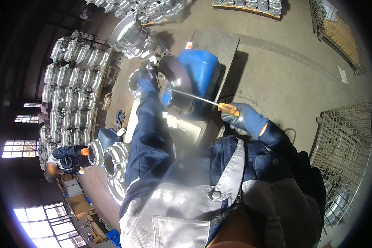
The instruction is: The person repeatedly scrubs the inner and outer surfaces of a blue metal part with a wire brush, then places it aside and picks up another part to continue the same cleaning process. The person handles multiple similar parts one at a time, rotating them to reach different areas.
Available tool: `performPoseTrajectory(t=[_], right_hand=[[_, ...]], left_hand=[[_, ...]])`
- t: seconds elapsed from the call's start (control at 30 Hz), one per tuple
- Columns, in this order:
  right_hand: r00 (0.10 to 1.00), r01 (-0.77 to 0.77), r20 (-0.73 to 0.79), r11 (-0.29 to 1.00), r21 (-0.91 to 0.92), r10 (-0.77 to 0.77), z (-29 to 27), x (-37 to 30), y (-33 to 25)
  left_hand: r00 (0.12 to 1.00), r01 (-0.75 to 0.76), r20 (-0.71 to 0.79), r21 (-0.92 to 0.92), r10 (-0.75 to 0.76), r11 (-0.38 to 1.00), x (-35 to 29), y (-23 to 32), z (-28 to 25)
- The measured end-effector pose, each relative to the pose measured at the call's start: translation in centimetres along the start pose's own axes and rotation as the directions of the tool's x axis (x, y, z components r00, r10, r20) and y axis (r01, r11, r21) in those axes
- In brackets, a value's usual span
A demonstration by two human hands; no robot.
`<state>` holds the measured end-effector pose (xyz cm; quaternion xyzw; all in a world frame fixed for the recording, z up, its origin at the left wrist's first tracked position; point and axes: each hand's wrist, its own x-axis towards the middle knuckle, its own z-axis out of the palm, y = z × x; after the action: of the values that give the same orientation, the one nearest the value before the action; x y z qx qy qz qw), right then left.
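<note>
In my gloved right hand (250,120) is the orange handle of a long tool (194,97) with a thin metal shaft. Whether it is a file or a screwdriver I cannot tell. Its shaft reaches left to the inside edge of a metal housing (175,68), a wide round casting with a flanged rim, standing on the workbench. My left hand (148,78), also gloved, grips the left side of this housing; its fingertips are partly hidden. Just right of the housing stands a blue plastic container (200,62).
Another large casting (132,37) stands at the bench's far left. A dark glove (120,119) lies nearer. Stacked castings (72,78) line the left. A co-worker (68,159) in dark sleeves and orange gloves handles a casting at lower left. Wire cages (343,153) stand right.
</note>
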<state>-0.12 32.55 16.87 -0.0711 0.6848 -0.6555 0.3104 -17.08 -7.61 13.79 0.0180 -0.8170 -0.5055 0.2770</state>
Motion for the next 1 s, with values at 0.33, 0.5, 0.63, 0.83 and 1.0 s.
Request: performPoseTrajectory(t=[0.33,0.5,0.63,0.83,1.0], right_hand=[[0.994,0.086,0.064,0.993,0.078,-0.091,0.4,-0.5,0.1],[0.986,-0.019,-0.165,0.999,0.034,0.024,0.0,0.1,-0.2],[1.0,-0.019,0.023,0.999,0.033,0.018,-0.2,0.3,-1.1],[0.978,-0.171,-0.151,0.969,-0.179,0.145,-0.4,0.8,-2.6],[0.998,0.029,0.067,0.992,-0.12,-0.021,-0.2,0.6,-2.8]], left_hand=[[0.996,0.091,0.018,-0.19,-0.089,0.978,-2.3,4.4,0.6],[0.994,0.11,0.005,-0.187,-0.111,0.976,-1.7,3.5,0.5],[0.99,0.139,0.05,-0.361,-0.13,0.922,0.0,-0.4,-0.1],[0.919,0.394,0.338,-0.798,-0.204,0.455,2.1,-5.0,-2.2],[0.982,0.189,0.106,-0.657,-0.159,0.73,0.3,-2.3,-0.5]])
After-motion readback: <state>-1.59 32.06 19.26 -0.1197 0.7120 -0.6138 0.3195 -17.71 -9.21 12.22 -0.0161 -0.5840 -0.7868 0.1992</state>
